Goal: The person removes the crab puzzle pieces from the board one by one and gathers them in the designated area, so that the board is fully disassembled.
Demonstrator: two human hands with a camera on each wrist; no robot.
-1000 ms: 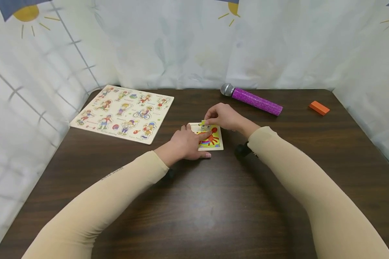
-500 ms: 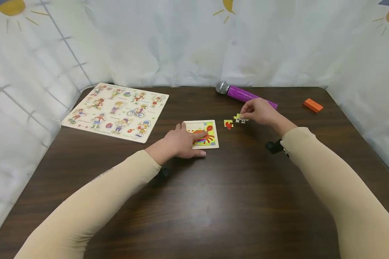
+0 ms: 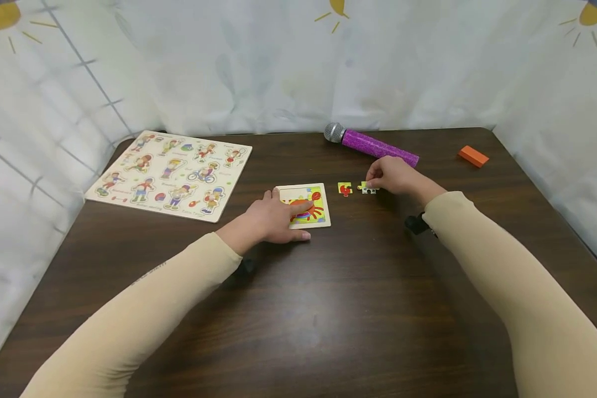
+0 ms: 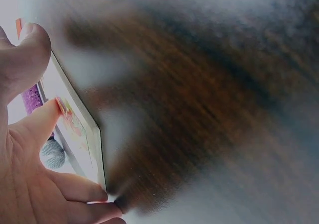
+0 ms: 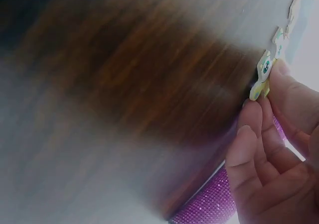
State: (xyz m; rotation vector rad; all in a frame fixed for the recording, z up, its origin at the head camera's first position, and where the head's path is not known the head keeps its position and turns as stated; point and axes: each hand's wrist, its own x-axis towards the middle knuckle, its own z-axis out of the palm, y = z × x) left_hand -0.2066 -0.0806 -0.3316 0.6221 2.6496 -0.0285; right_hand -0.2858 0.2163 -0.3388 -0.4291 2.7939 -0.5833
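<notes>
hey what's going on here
A person's left hand rests on a small crab puzzle, fingers spread. The right hand pinches a piece with printed eyes, beside a loose red-and-yellow piece on the table. The puzzle's upper part looks partly bare. A purple microphone lies behind, with an orange block off to the right.

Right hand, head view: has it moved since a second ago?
Yes, rightward: against the microphone, the right hand has gone from below the silver head to near the right end of the purple handle.
</notes>
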